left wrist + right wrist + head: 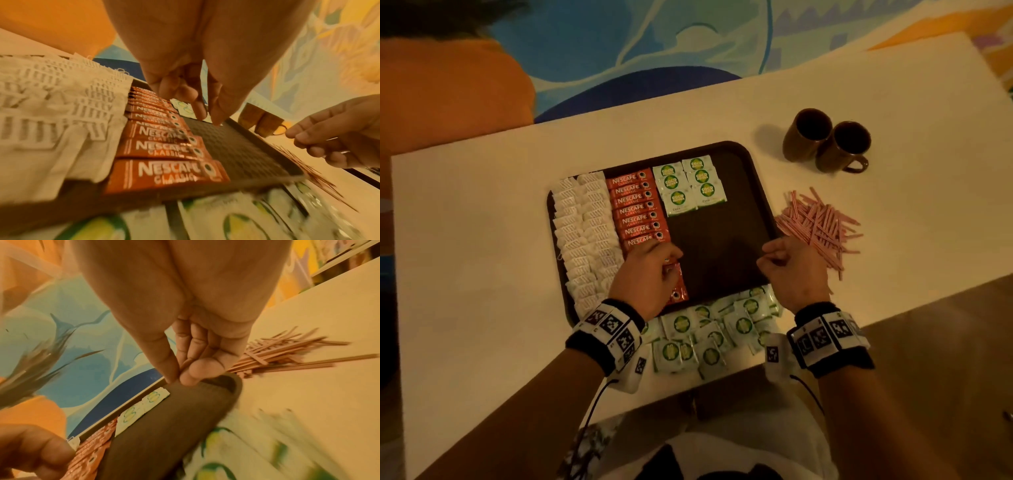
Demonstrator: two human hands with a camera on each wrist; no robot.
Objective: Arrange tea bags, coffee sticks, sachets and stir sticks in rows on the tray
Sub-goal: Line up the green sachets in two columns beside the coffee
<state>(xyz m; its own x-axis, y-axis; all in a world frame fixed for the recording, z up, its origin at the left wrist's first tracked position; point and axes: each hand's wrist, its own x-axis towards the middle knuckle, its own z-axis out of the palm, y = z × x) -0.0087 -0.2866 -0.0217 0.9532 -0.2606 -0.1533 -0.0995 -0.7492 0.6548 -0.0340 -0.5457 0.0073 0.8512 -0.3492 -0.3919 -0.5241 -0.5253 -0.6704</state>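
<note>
A dark brown tray (pixel 722 240) holds two columns of white tea bags (pixel 585 233), one column of red Nescafe coffee sticks (pixel 635 209) and two short columns of green-and-white sachets (pixel 688 185). My left hand (pixel 671 257) hovers over the near end of the coffee column with loosely bent fingers (pixel 198 113) pointing down, and nothing shows between them. My right hand (pixel 770 255) is above the tray's right rim, fingers curled in, thumb (pixel 170 369) against them, nothing visibly held. Loose sachets (pixel 709 332) lie before the tray. Pink stir sticks (pixel 822 226) are piled to its right.
Two brown mugs (pixel 825 144) stand beyond the stir sticks at the back right. The white table (pixel 482 257) ends close behind the loose sachets. The tray's right half is bare dark surface. Stir sticks (pixel 287 353) reach almost to the tray rim.
</note>
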